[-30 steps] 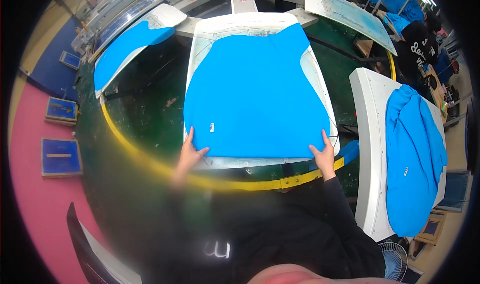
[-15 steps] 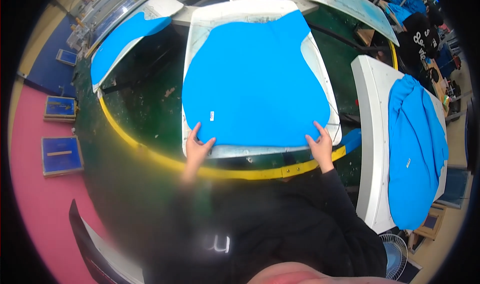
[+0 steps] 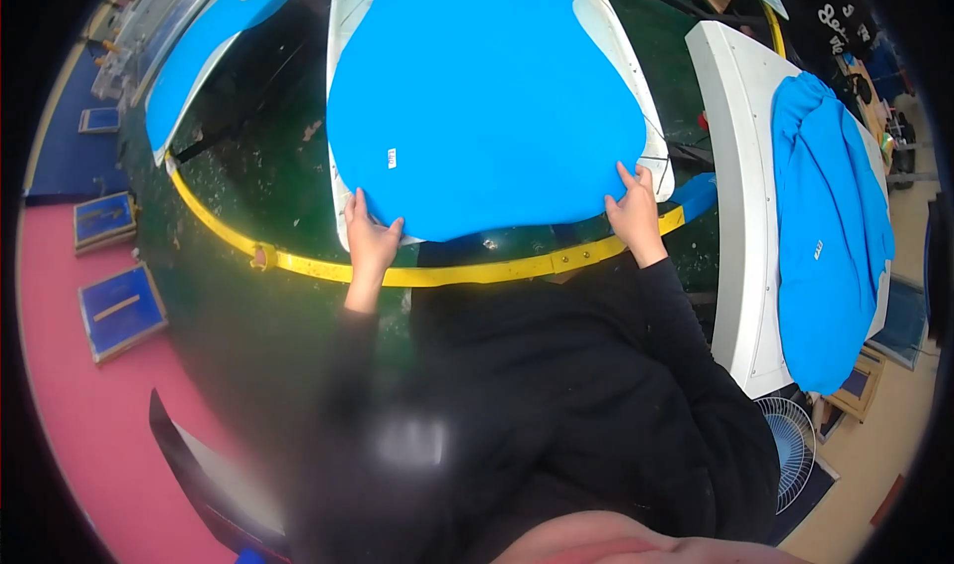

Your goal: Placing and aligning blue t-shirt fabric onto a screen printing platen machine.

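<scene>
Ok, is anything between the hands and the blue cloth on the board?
Nothing visible. The left hand and right hand already rest on the near edge of the blue cloth, spread over the white board.

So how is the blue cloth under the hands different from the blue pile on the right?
The blue cloth lies flat and smooth on a board; the blue pile is bunched and wrinkled. The left hand and right hand touch the cloth; nothing touches the pile. Both are the same bright blue.
</scene>
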A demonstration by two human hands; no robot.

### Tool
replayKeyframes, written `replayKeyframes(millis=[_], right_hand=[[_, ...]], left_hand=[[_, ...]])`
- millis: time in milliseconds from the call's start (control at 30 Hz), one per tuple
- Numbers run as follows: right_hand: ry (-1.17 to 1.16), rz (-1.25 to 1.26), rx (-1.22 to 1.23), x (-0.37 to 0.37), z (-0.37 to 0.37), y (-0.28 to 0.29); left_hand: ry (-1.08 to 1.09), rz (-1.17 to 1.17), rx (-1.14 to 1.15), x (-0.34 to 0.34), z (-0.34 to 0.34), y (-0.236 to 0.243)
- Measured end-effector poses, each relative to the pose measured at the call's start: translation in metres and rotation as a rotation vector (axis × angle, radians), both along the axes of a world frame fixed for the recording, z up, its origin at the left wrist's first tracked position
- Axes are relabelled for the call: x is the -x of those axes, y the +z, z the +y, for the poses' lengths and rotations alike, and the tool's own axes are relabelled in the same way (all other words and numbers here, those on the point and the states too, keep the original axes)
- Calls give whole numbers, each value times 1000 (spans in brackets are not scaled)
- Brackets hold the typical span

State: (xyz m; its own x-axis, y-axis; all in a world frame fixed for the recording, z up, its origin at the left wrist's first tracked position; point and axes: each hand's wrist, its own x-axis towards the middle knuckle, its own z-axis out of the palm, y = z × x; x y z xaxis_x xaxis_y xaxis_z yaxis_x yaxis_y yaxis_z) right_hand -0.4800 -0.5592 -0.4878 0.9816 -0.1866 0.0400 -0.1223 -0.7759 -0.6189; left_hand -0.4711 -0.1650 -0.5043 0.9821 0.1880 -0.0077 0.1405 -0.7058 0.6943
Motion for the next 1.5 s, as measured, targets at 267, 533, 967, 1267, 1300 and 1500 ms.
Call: replayKeyframes(millis=[267, 533, 967, 1267, 1300, 1500], right_hand=[[-11, -97, 254, 50, -57, 77], [-296, -324, 784, 115, -166, 141], [-243, 47, 16, 128, -284, 151], [-409, -696, 404, 124, -268, 202], [-296, -643, 342, 123, -237, 187], [-57, -150, 7, 158, -65, 142]], left_hand=[[-265, -111, -122, 21, -16, 40], [-810, -311, -285, 11, -64, 22], [-822, -252, -212, 18, -78, 29], [-891, -85, 83, 25, -171, 80], [-918, 76, 282, 26, -190, 83], [-1075, 773, 1130, 46, -315, 106]])
